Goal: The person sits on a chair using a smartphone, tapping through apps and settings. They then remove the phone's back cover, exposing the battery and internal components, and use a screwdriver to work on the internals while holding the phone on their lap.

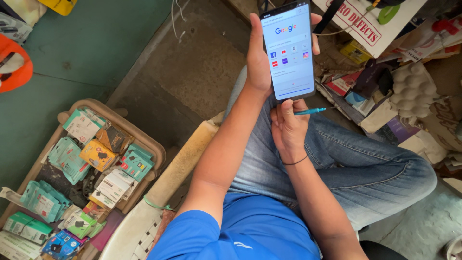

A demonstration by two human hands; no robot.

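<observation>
My left hand [257, 58] holds a large black smartphone [288, 50] upright, its lit screen showing a white page with small coloured icons. Fingers wrap around both long edges of the phone. My right hand [288, 126] sits just below the phone's bottom edge, over my jeans. It grips a thin teal tool [310, 111] that points to the right. A dark band circles my right wrist.
A beige tray [144, 139] at the left is filled with several small teal, yellow and white packets. Papers, a white sign with red letters [365, 24] and a grey egg carton [414, 86] are piled at the right. An orange object [14, 67] lies at the far left.
</observation>
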